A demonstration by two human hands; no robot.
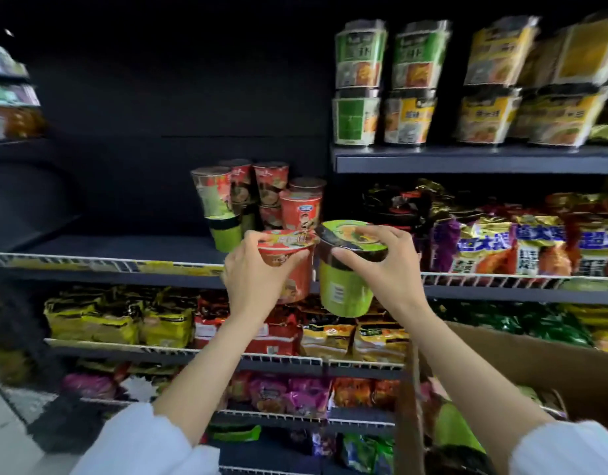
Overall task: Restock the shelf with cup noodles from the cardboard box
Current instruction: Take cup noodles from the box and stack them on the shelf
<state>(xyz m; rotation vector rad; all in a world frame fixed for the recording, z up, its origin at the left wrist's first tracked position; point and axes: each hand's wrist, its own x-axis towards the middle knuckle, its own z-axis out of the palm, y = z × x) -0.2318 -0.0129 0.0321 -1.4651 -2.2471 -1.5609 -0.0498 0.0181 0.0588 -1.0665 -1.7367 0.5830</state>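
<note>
My left hand (252,269) grips a red cup noodle (290,265) by its rim. My right hand (388,260) holds a green cup noodle (345,286) by its dark lid. Both cups hang side by side just in front of the middle shelf (117,246), at its wire front edge. Behind them on that shelf stand several cup noodles (261,197), red ones and a green one, stacked two high. The cardboard box (521,358) sits at the lower right, open, with green cups partly visible inside.
The left part of the middle shelf is bare and dark. Noodle bags (521,248) fill the same shelf to the right. Square noodle tubs (415,87) stand on the upper shelf. Packets crowd the lower wire-fronted shelves (179,351).
</note>
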